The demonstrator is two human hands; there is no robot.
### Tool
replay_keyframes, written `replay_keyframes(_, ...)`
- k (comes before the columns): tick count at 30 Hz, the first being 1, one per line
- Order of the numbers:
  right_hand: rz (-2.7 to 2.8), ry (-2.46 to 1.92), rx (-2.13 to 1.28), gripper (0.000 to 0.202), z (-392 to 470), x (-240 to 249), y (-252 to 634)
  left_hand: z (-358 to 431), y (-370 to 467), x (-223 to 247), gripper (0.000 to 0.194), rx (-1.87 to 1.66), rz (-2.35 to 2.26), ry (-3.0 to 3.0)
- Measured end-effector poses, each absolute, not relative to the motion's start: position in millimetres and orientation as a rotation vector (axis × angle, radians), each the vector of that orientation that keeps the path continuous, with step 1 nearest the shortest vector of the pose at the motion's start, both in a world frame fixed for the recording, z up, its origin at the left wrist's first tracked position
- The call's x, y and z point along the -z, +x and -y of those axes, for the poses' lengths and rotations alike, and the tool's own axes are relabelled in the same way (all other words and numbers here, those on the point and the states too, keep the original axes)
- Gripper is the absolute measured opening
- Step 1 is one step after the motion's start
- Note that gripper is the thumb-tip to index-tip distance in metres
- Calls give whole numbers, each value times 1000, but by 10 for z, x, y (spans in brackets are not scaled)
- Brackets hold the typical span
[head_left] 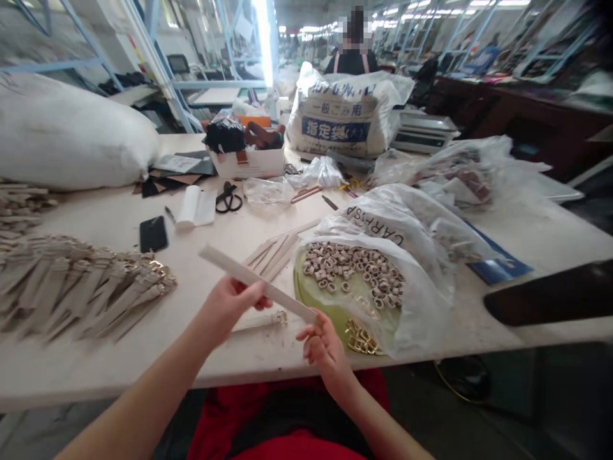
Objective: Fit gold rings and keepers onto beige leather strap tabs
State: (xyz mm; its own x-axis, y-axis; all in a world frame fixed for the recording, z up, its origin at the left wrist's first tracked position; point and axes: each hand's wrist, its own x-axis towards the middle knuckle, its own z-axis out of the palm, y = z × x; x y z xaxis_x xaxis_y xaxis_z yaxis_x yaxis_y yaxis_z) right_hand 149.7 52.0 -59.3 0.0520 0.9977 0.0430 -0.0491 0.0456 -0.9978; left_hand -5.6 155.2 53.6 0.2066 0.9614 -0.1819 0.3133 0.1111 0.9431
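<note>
A flat beige strap (258,281) slants across in front of me above the table. My left hand (234,303) pinches it near the middle, and my right hand (325,354) grips its lower right end. Under my left hand lies a beige strap with a gold buckle (261,321). Several loose strap strips (275,254) rest just behind. To the right, a green tray (306,291) carries a heap of small beige loops (354,262) and a little pile of gold buckles (363,338). Clear plastic partly covers that tray.
Buckled straps (90,281) are piled at the left. Farther back lie a phone (154,234), black scissors (228,199) and a white box (249,164) with items in it. A large white sack (335,118) stands behind. Plastic bags (407,223) spread over the right side. A person (353,61) is beyond.
</note>
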Motion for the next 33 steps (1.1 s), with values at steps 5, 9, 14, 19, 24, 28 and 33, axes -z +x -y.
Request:
replay_keyframes(5,847,-1107,-1316,24,-582,207,1662,-876,39,-342,26,-731,-1136,1026)
replay_keyframes(9,1098,-1276,-1410,25,-540,21,1838,-832,-67,-256,31,-295,-831,686)
replay_keyframes(14,1623,-1459,-1219,18,-660,-72,1951,-830,-81,-151,33,-198,-697,745)
replay_keyframes(19,1995,-1991,-338,14,-1165,53,2316,-804,60,-110,21,-341,-833,717)
replay_keyframes(24,2034,-2099,-277,10,-1420,335,2459,-772,53,-145,28,-408,-822,630)
replay_keyframes(28,2012,-2053,-286,13,-1347,344,2462,-741,34,-128,26,-427,-810,633)
replay_keyframes(33,1290,-1532,-1192,34,-1011,150,2268,-741,111,-105,23,-445,-844,785)
